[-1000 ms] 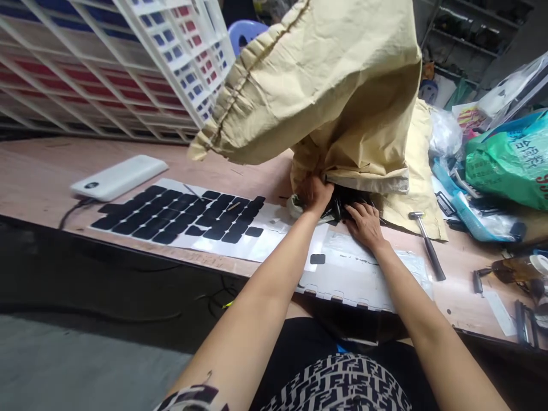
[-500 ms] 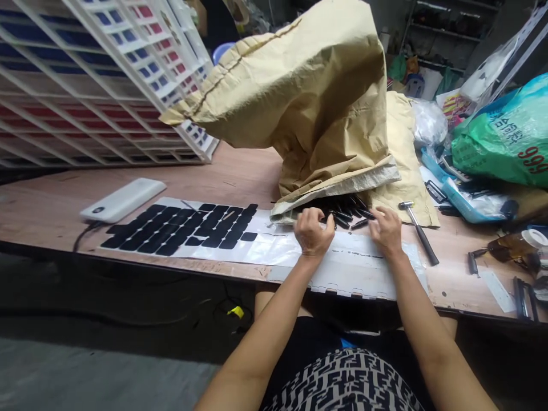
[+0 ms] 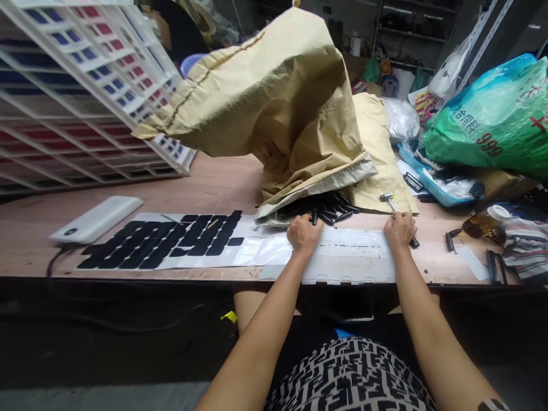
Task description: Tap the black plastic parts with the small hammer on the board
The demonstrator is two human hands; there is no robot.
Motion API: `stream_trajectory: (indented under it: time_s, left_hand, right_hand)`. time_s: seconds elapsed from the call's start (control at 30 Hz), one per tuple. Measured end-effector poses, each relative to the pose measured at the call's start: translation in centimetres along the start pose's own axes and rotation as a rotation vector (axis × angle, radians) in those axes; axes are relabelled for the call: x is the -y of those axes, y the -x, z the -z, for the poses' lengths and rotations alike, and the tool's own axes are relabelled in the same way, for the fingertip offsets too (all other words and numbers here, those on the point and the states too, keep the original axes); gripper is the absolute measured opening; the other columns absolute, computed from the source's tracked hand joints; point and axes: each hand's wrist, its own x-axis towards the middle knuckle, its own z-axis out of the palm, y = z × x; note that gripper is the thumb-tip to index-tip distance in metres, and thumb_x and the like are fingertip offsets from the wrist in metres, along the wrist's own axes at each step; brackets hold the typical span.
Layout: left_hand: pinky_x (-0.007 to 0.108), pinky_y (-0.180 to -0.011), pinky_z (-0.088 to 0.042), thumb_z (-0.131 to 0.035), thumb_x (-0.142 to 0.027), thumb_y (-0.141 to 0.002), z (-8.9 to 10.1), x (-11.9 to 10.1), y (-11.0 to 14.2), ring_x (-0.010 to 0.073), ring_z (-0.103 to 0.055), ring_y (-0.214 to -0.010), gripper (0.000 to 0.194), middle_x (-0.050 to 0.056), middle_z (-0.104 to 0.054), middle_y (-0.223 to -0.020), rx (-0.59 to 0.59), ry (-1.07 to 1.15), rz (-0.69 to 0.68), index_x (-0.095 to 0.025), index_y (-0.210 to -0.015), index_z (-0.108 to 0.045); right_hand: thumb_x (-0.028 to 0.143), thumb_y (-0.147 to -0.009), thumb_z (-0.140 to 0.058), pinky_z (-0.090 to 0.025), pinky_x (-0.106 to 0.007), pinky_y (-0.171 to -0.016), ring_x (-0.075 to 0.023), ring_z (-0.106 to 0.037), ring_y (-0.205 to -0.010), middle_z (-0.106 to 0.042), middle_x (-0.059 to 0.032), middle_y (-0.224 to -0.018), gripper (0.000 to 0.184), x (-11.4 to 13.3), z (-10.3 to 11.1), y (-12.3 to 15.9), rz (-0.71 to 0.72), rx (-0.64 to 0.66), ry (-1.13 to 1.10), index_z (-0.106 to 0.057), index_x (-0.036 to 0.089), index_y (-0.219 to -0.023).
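Note:
My left hand (image 3: 305,234) is closed at the mouth of a big tan paper sack (image 3: 282,103), with a slim black handle-like piece (image 3: 315,217) between thumb and fingers. Several similar black pieces (image 3: 329,216) spill out of the sack beside it. Off to the right, my right hand (image 3: 401,229) wraps around the dark handle of a small hammer (image 3: 387,198), whose metal head points away from me. Between my hands lies a white sheet (image 3: 355,242) under clear plastic. Left of it, flat black rounded pads (image 3: 141,242) cover a white backing sheet.
A white power bank (image 3: 97,220) with a cable lies at the left, before a white plastic crate (image 3: 171,154). On the right are a green plastic bag (image 3: 488,125), a blue tray (image 3: 449,188), an amber bottle (image 3: 479,224) and a striped cloth (image 3: 526,245).
My left hand has drawn out from under the sack and closed on a black piece. My right hand has moved right, from the black pieces onto the hammer's handle. The view has shifted.

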Motion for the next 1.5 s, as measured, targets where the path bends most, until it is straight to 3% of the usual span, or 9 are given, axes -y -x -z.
stream_trajectory:
  time_s: [0.53,0.67,0.77,0.83,0.97,1.07,1.13,1.37,1.5]
  left_hand:
    - [0.030,-0.078,-0.047,-0.066,-0.029,-0.081,1.1,0.9,1.3,0.0192,-0.062,-0.080,0.016,0.003,-0.069,-0.083,-0.142,0.311,0.020,-0.019,-0.091,-0.072]
    - [0.028,-0.069,-0.047,-0.067,-0.031,-0.084,2.2,0.7,5.1,0.0155,-0.059,-0.072,0.018,0.001,-0.070,-0.087,0.054,0.479,-0.276,-0.021,-0.099,-0.072]
    - [0.030,-0.076,-0.048,-0.071,-0.029,-0.084,2.2,-0.1,7.5,0.0181,-0.060,-0.082,0.015,0.002,-0.071,-0.090,0.273,0.487,-0.592,-0.022,-0.097,-0.073]
    - [0.034,-0.082,-0.047,-0.072,-0.026,-0.083,1.9,-0.7,8.2,0.0201,-0.059,-0.087,0.013,0.003,-0.072,-0.091,0.328,0.435,-0.685,-0.022,-0.096,-0.074]
    - [0.036,-0.082,-0.046,-0.075,-0.025,-0.081,1.4,-1.4,7.9,0.0208,-0.055,-0.086,0.015,0.003,-0.071,-0.091,0.383,0.386,-0.646,-0.022,-0.096,-0.074]
    - [0.036,-0.082,-0.045,-0.077,-0.026,-0.079,1.4,-1.3,7.5,0.0216,-0.054,-0.089,0.020,0.002,-0.068,-0.091,0.417,0.390,-0.620,-0.023,-0.098,-0.074]
    - [0.036,-0.083,-0.045,-0.078,-0.027,-0.078,1.5,-1.2,7.5,0.0219,-0.054,-0.091,0.022,0.002,-0.067,-0.090,0.434,0.401,-0.600,-0.024,-0.099,-0.074]
    - [0.036,-0.084,-0.044,-0.077,-0.024,-0.078,1.9,-1.3,7.4,0.0215,-0.054,-0.092,0.018,0.002,-0.067,-0.089,0.464,0.436,-0.534,-0.023,-0.095,-0.073]
    - [0.036,-0.082,-0.045,-0.078,-0.025,-0.078,1.8,-1.3,7.4,0.0218,-0.053,-0.090,0.016,0.002,-0.066,-0.087,0.463,0.430,-0.518,-0.023,-0.094,-0.074]
  right_hand:
    - [0.025,-0.094,-0.043,-0.040,-0.040,-0.086,-0.0282,-0.048,-0.108,-0.053,-0.0155,-0.120,0.044,0.0,0.2,0.0,0.031,0.037,0.117,-0.050,0.020,-0.137]
    - [0.024,-0.096,-0.041,-0.040,-0.042,-0.090,-0.0288,-0.050,-0.111,-0.054,-0.0171,-0.125,0.051,0.0,0.7,-0.9,-0.027,0.109,0.088,-0.043,0.021,-0.146]
    - [0.025,-0.095,-0.045,-0.041,-0.043,-0.093,-0.0276,-0.054,-0.109,-0.058,-0.0162,-0.125,0.053,-0.2,2.1,-1.8,-0.069,0.216,0.033,-0.044,0.024,-0.147]
    - [0.027,-0.093,-0.047,-0.043,-0.041,-0.092,-0.0266,-0.057,-0.106,-0.061,-0.0141,-0.122,0.052,-0.4,3.7,-1.7,-0.063,0.250,-0.052,-0.048,0.025,-0.146]
    - [0.035,-0.096,-0.042,-0.049,-0.036,-0.084,-0.0231,-0.063,-0.091,-0.068,-0.0088,-0.105,0.046,-1.1,7.7,1.5,0.040,0.276,-0.385,-0.053,0.024,-0.140]
    - [0.043,-0.097,-0.041,-0.051,-0.030,-0.069,-0.0172,-0.061,-0.069,-0.066,-0.0021,-0.083,0.044,-1.8,10.5,5.8,0.094,0.466,-0.579,-0.054,0.022,-0.133]
    - [0.043,-0.097,-0.045,-0.053,-0.029,-0.071,-0.0165,-0.063,-0.072,-0.067,-0.0023,-0.084,0.040,-2.1,11.6,8.6,0.129,0.557,-0.597,-0.057,0.021,-0.128]
    - [0.034,-0.098,-0.047,-0.052,-0.038,-0.102,-0.0219,-0.064,-0.116,-0.068,-0.0112,-0.126,0.038,-2.3,11.1,13.6,0.270,0.423,-0.566,-0.062,0.019,-0.129]
    - [0.027,-0.099,-0.045,-0.052,-0.037,-0.104,-0.0200,-0.064,-0.118,-0.067,-0.0093,-0.128,0.042,-2.1,10.6,14.0,0.385,0.368,-0.501,-0.057,0.022,-0.140]
